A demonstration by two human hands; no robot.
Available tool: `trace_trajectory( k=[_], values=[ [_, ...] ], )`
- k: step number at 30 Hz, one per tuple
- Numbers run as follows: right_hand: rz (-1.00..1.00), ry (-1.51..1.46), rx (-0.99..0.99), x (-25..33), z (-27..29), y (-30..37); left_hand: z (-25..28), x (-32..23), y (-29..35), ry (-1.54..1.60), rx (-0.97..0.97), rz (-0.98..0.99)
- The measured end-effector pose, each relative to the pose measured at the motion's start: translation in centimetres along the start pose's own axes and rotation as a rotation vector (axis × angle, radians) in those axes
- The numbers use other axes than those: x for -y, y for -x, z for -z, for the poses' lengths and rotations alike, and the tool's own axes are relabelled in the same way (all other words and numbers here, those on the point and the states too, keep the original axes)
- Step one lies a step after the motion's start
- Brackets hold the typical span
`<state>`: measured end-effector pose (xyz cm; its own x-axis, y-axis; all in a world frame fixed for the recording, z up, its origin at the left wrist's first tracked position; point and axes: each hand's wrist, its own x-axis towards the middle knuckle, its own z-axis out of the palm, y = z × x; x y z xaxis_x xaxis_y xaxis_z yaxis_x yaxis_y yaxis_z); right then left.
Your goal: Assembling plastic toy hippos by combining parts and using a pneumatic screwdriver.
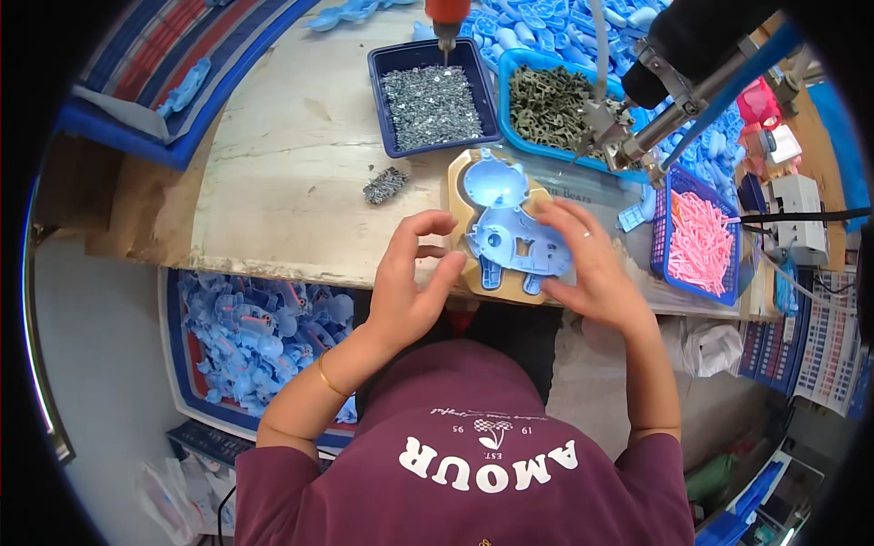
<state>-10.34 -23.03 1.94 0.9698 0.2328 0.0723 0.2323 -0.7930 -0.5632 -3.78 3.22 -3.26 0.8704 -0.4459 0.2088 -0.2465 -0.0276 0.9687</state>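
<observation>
Your left hand [411, 278] rests at the near edge of the workbench [291, 173], fingers curled and apart, thumb just touching the left rim of the tan jig [462, 187]; it grips nothing. Your right hand [587, 264] lies flat with fingers spread on the right side of the light blue plastic shell [510, 223], pressing it rather than clamping it. The shell sits in the jig, right at the bench's near edge between your hands.

Left of the jig the bench top is bare wood, apart from a small heap of screws [386, 185]. Far from you the room is tight: a dark blue tray of screws [430, 102] stands just beyond the jig, a blue tray of olive-green parts [549, 105] to its right, and a powered screwdriver [637, 132] hangs in over the right. A blue basket of pink parts [699, 241] stands just beside your right hand. Below the near edge on the left sits a bin of blue shells [250, 332]. At the far right hangs a white chart with rows of small coloured blocks [830, 350].
</observation>
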Motion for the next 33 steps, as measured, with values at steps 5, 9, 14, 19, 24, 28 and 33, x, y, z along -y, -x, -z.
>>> trace_trajectory(
  k=[5,9,14,19,24,28,33],
  values=[
    [-0.019,-0.006,-0.094,-0.2,0.9,1.0,-0.9,-0.5,-1.1,-0.435,0.098,-0.327],
    [-0.078,-0.009,-0.093,-0.8,-0.1,1.5,-3.0,-0.4,-2.4,-0.530,0.192,-0.380],
    [-0.051,0.080,-0.137,-0.8,-0.5,1.4,-4.9,-0.2,-3.5,-0.711,0.274,-0.432],
    [-0.080,0.194,-0.084,-0.7,-0.4,1.4,-5.6,0.1,-3.8,-0.742,0.307,-0.411],
    [-0.101,-0.003,-0.138,-4.5,2.7,-1.7,-5.5,0.0,-3.5,-0.790,0.320,-0.412],
    [-0.136,0.141,-0.476,-11.1,3.5,-7.5,-5.8,-0.3,-3.4,-0.797,0.319,-0.424],
    [-0.310,0.404,-0.369,-12.3,1.8,-12.5,-5.8,-0.1,-3.3,-0.797,0.315,-0.402]
  ],
)
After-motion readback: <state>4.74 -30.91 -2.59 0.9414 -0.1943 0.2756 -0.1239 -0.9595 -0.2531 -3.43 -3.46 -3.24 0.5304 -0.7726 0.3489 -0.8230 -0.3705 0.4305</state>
